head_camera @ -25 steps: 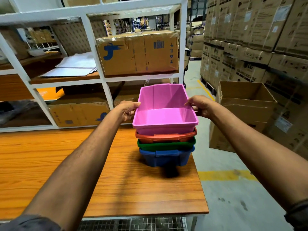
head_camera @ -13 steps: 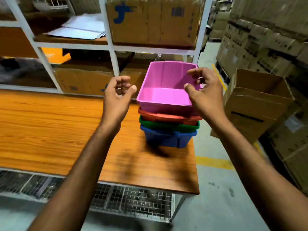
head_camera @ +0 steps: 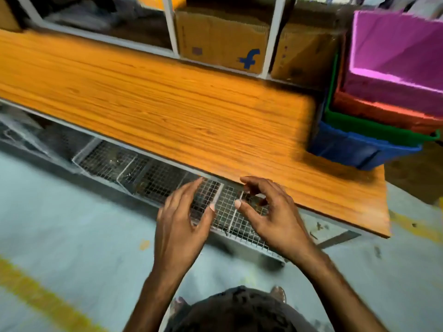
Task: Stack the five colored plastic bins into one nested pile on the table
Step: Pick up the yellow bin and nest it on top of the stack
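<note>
A nested pile of bins stands on the right end of the wooden table (head_camera: 167,111), at the upper right of the head view. The pink bin (head_camera: 398,58) is on top, then the orange-red bin (head_camera: 374,111), the green bin (head_camera: 374,128) and the blue bin (head_camera: 354,149) at the bottom. No fifth bin shows in the blurred pile. My left hand (head_camera: 182,226) and my right hand (head_camera: 271,214) hover low in front of the table's near edge, far from the pile, fingers spread, holding nothing.
A wire mesh shelf (head_camera: 134,166) runs under the table. Behind the table a white rack holds cardboard boxes (head_camera: 223,41). The grey floor (head_camera: 60,231) with a yellow line lies below, and my feet show at the bottom.
Both hands have let go of the pink bin and dropped back to the table's near edge. The camera has swung down and left, so the pile now sits at the upper right.
</note>
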`<state>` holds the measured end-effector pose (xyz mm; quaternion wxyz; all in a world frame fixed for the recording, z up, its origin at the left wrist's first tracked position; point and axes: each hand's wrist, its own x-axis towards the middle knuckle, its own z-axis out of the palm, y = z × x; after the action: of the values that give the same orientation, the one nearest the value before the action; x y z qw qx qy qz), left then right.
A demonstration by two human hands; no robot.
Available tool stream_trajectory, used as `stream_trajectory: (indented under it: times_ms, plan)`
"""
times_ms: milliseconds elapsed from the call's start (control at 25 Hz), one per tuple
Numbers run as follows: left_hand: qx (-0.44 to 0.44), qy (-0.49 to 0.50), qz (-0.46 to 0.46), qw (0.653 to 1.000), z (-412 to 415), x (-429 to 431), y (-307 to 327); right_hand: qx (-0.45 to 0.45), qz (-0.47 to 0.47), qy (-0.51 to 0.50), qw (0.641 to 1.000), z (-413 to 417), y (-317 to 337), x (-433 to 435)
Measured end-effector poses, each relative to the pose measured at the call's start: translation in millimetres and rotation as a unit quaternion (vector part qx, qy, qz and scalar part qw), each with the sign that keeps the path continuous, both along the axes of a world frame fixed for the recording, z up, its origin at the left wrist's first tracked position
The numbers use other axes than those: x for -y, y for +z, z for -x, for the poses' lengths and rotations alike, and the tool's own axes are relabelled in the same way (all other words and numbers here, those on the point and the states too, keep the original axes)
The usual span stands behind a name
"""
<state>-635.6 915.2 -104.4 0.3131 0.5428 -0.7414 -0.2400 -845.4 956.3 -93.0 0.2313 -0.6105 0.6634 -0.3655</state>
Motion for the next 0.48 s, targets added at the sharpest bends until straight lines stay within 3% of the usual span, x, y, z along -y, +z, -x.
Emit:
stream_trajectory:
  times_ms: [240,480]
  plan:
    - [0.058,0.071,0.036,0.995,-159,39,-7,-0.062,0.024,0.084,0.994,-163,-19,59]
    - [-0.034,0.177,-0.047,0.982,-260,67,-33,0.000,-0.030,0.133,0.991,-292,-39,133]
